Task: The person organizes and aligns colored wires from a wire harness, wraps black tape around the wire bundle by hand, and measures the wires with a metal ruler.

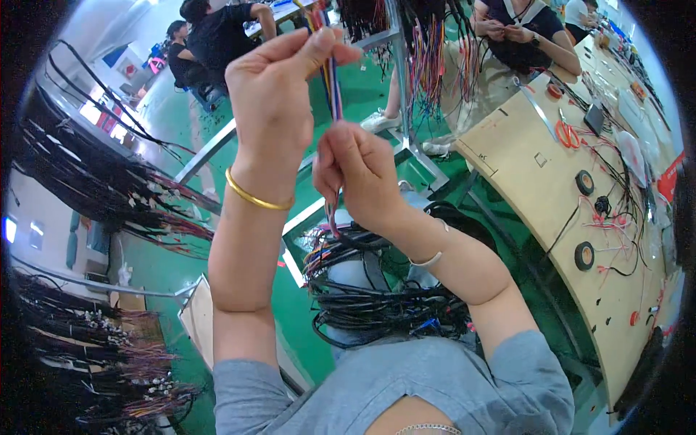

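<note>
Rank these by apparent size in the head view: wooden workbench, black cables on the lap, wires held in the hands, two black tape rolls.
1. Wooden workbench
2. Black cables
3. Held wires
4. Upper tape roll, lower tape roll: too alike to rank

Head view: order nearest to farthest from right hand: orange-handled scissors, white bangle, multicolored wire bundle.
1. Multicolored wire bundle: in the right hand, running up to the left hand.
2. White bangle: around the right forearm.
3. Orange-handled scissors: on the bench, off right.
</note>
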The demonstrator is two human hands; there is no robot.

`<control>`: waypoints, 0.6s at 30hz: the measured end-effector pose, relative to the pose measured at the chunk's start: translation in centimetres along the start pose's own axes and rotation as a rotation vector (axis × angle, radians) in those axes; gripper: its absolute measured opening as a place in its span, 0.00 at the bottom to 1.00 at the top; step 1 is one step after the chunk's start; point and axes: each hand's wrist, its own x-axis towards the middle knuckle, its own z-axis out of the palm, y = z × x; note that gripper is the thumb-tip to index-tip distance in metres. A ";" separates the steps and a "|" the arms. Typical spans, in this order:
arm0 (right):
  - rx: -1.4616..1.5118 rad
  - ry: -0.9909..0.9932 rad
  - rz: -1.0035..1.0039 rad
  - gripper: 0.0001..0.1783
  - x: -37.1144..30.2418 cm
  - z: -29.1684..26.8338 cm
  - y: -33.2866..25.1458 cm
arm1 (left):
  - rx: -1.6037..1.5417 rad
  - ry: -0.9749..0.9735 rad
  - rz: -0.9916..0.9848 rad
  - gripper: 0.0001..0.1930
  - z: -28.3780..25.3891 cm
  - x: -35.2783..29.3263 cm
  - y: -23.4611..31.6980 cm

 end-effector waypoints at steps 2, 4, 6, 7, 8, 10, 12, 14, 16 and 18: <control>0.019 -0.051 0.094 0.20 -0.7 -0.3 0.7 | -0.042 0.019 0.030 0.07 -0.5 0.3 -0.2; 0.095 -0.116 0.131 0.20 -1.2 -0.8 1.3 | -0.030 0.055 0.035 0.07 -1.0 0.2 -0.5; 0.154 -0.133 0.189 0.21 -1.5 -1.4 1.7 | -0.032 0.092 0.025 0.06 -1.4 -0.2 -0.9; 0.164 -0.137 0.213 0.21 -1.7 -1.7 2.0 | -0.032 0.110 0.022 0.06 -1.6 -0.2 -1.0; 0.172 -0.142 0.234 0.21 -1.8 -2.0 2.2 | -0.027 0.131 0.010 0.06 -1.8 -0.3 -1.3; 0.153 -0.208 0.267 0.21 -2.4 -2.6 2.6 | -0.033 0.160 0.000 0.07 -2.5 -0.1 -1.5; 0.169 -0.217 0.348 0.21 -3.1 -3.2 2.9 | -0.044 0.197 -0.005 0.07 -3.1 -0.1 -2.0; 0.229 -0.190 0.432 0.21 -3.8 -3.8 3.2 | -0.058 0.212 -0.005 0.07 -3.8 -0.2 -2.6; 0.248 -0.199 0.455 0.21 -4.3 -4.3 3.4 | -0.065 0.242 0.001 0.08 -4.4 -0.1 -3.0; 0.282 -0.202 0.463 0.21 -4.7 -4.5 3.5 | -0.072 0.292 -0.028 0.08 -4.9 -0.5 -3.6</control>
